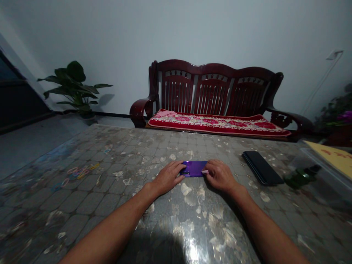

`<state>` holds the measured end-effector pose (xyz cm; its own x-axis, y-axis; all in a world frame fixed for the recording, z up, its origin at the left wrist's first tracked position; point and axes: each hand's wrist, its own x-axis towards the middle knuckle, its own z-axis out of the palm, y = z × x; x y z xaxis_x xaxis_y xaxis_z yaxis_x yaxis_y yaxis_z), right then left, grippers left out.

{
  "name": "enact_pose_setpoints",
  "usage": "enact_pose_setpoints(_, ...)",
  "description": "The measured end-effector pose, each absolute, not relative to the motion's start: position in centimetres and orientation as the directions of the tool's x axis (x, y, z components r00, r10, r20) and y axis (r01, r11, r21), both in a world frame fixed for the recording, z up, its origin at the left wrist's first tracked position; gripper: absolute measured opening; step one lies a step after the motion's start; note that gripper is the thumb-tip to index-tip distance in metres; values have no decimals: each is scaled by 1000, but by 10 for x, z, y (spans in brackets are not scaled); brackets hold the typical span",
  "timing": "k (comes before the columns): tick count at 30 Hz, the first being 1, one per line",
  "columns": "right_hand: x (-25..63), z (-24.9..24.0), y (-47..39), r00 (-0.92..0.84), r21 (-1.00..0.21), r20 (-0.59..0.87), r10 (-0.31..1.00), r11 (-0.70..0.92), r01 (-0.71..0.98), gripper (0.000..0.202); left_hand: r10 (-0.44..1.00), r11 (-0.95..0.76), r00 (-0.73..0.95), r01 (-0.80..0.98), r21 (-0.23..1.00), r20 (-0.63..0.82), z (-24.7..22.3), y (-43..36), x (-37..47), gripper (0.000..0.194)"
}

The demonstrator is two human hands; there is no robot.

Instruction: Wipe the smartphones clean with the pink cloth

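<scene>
A purple phone (194,168) lies flat on the table, its back with the camera strip facing up and its long side running left to right. My left hand (169,177) grips its left end, thumb at the near edge and fingers at the far edge. At the other end, my right hand (220,175) has its fingers bent together around a small pale pink piece (205,171), which touches the phone's back near the right end. What the pink piece is cannot be made out.
Dark stacked phones (262,168) lie to the right, beside a green bottle (301,176) and a clear plastic box (324,183) with a yellow sheet (331,156). Coloured rubber bands (79,172) are scattered at the left of the patterned table (115,205). A wooden bench (211,88) stands behind.
</scene>
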<state>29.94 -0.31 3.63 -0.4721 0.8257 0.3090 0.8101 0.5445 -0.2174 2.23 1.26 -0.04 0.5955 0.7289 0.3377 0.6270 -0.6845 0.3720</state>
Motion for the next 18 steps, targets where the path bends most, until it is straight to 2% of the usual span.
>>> enact_pose_setpoints(8, 275, 31, -13, -602, -206, 356, 715, 688, 696, 11, 720, -694, 601, 621, 365, 346, -2, 13, 23, 37)
enact_pose_setpoints(15, 303, 35, -2, -513, -225, 339, 789, 597, 770, 15, 724, -690, 600, 636, 346, 340, 0, 13, 24, 36)
enact_pose_setpoints(18, 301, 34, -2, -522, -215, 353, 776, 611, 762, 16, 721, -693, 599, 634, 344, 348, 1, 13, 24, 37)
